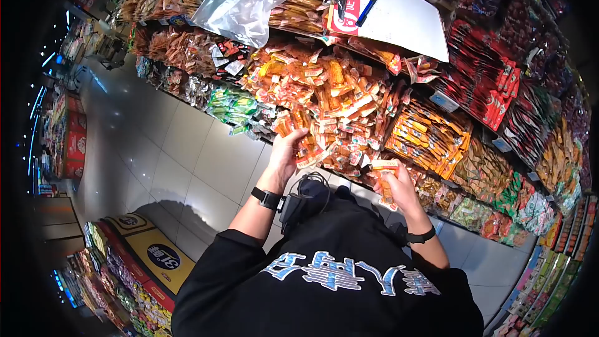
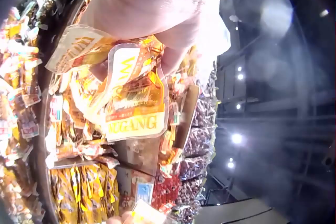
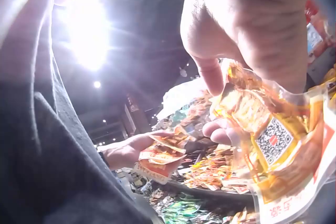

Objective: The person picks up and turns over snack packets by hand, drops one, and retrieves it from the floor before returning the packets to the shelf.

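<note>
The left hand (image 1: 285, 155) grips several orange snack packets (image 1: 306, 148) over the front edge of the display bin. Close up in the left wrist view, its fingers curl behind a clear packet (image 2: 135, 98) with orange contents and cream labels. Farther right, the right hand (image 1: 401, 188) pinches an orange packet (image 1: 385, 178) with a pale top strip. A QR code shows on the clear packet (image 3: 275, 140) in the right wrist view. Between and beyond the hands lies a loose heap of similar orange packets (image 1: 337, 84).
Rows of yellow packets (image 1: 427, 140) stand right of the heap, green ones (image 1: 232, 107) left of it. Above are a clipboard (image 1: 405, 19) with a pen (image 1: 367, 10) and a clear plastic bag (image 1: 240, 6). A yellow-sided display (image 1: 153, 253) stands at lower left on the tiled floor (image 1: 187, 137).
</note>
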{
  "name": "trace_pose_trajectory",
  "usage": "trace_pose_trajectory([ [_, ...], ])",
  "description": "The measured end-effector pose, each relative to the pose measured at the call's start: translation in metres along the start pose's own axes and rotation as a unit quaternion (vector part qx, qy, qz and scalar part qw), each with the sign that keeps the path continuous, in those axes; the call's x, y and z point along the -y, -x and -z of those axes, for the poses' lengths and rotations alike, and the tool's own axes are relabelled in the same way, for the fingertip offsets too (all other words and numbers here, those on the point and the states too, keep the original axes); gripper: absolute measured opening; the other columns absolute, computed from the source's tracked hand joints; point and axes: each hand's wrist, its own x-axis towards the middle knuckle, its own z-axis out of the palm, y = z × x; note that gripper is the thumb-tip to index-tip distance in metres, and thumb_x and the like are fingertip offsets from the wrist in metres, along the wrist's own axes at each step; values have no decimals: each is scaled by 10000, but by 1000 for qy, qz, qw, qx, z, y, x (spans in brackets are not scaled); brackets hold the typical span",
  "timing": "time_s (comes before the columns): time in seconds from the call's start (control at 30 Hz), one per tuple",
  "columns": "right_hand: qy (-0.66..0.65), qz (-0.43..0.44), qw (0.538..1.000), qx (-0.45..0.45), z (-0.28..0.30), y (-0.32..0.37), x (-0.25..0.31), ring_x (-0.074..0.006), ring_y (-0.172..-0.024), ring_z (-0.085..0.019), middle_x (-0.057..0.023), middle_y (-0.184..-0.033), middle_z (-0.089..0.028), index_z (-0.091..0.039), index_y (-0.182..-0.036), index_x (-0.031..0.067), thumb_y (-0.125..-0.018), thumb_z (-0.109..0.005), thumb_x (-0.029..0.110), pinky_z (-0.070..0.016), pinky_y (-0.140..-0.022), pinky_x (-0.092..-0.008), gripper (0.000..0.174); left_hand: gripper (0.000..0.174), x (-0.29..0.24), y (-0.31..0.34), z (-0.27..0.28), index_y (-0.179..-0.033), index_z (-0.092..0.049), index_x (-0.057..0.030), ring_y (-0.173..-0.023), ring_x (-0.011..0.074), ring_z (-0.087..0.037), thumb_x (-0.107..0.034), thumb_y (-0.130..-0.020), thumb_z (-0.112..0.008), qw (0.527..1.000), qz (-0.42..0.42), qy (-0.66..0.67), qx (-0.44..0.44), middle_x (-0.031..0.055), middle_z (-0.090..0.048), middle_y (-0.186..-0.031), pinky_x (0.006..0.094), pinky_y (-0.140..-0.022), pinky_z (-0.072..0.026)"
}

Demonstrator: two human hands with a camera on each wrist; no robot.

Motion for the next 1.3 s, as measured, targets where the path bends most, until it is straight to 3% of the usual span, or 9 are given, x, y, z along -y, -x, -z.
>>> trace_pose_trajectory([
  [0.43, 126, 90, 966, -208, -38, -20, -20, -58, -741, -555, -19, -844, -639, -625, -959, -24, -873, -641, 74, -455, -662, -232, 131, 249, -100, -211, 23, -1092, -583, -13, -964, 339, -649, -200, -932, -550, 993, 87, 9, 77, 150, -677, -1018, 546, -862, -534],
  [0.5, 77, 121, 954, -262, -57, -19, -22, -38, -721, -528, 1, -810, -625, -631, -925, -15, -863, -653, 54, -430, -638, -211, 95, 171, -115, -233, 1, -977, -580, -112, -851, 227, -608, -152, -854, -691, 990, -4, 26, 138, 54, -625, -926, 477, -796, -570],
  [0.57, 48, 138, 950, -276, -70, -20, -20, -26, -706, -511, 14, -788, -611, -631, -917, -14, -859, -656, 44, -415, -621, -199, 86, 243, -117, -283, 5, -1033, -589, -91, -893, 257, -612, -271, -884, -658, 989, 0, 35, 145, 56, -630, -978, 416, -857, -498],
  [0.8, 35, 102, 932, -347, -103, -29, -6, -61, -722, -555, 1, -858, -621, -637, -1002, 1, -894, -617, 99, -463, -638, -222, 147, 592, -104, -312, 42, -1319, -412, -124, -1143, 230, -449, -427, -860, -631, 980, 54, 107, 156, 59, -505, -1273, 362, -1010, -360],
  [0.9, 19, 124, 925, -359, -102, -33, -5, -77, -817, -598, -18, -944, -635, -630, -1050, 12, -909, -601, 108, -509, -674, -234, 173, 525, -118, -268, 29, -1309, -443, -125, -1191, 242, -418, -420, -899, -584, 987, 31, 76, 137, 61, -484, -1304, 379, -1044, -332],
  [0.93, 19, 127, 920, -370, -102, -33, -3, -81, -828, -602, -21, -952, -634, -627, -1055, 10, -911, -599, 106, -516, -677, -239, 175, 426, -113, -278, 36, -1271, -506, -196, -1125, 203, -462, -479, -955, -467, 989, 22, 40, 141, -1, -540, -1244, 432, -1013, -306],
  [1.07, -77, 172, 912, -363, -108, -32, 15, -121, -897, -613, -43, -1018, -625, -587, -1129, -10, -924, -583, 74, -547, -776, -323, 222, 398, -106, -286, 45, -1226, -523, -194, -941, 187, -460, -470, -940, -532, 992, 20, -29, 120, -5, -538, -1142, 392, -837, -380],
  [1.1, -93, 180, 907, -369, -107, -31, 16, -121, -917, -606, -44, -1032, -622, -581, -1145, -8, -925, -584, 73, -546, -779, -332, 234, 388, -104, -295, 53, -1216, -504, -51, -976, 206, -473, -338, -955, -491, 991, 13, -40, 127, 88, -527, -1179, 369, -898, -393],
  [1.3, -169, 211, 897, -351, -98, -22, 21, -127, -952, -586, -41, -1047, -615, -574, -1166, 7, -934, -572, 78, -534, -819, -350, 242, 490, -109, -235, 30, -1266, -418, 59, -959, 197, -456, -312, -950, -475, 990, 46, -106, 76, 122, -475, -1102, 364, -939, -377],
])
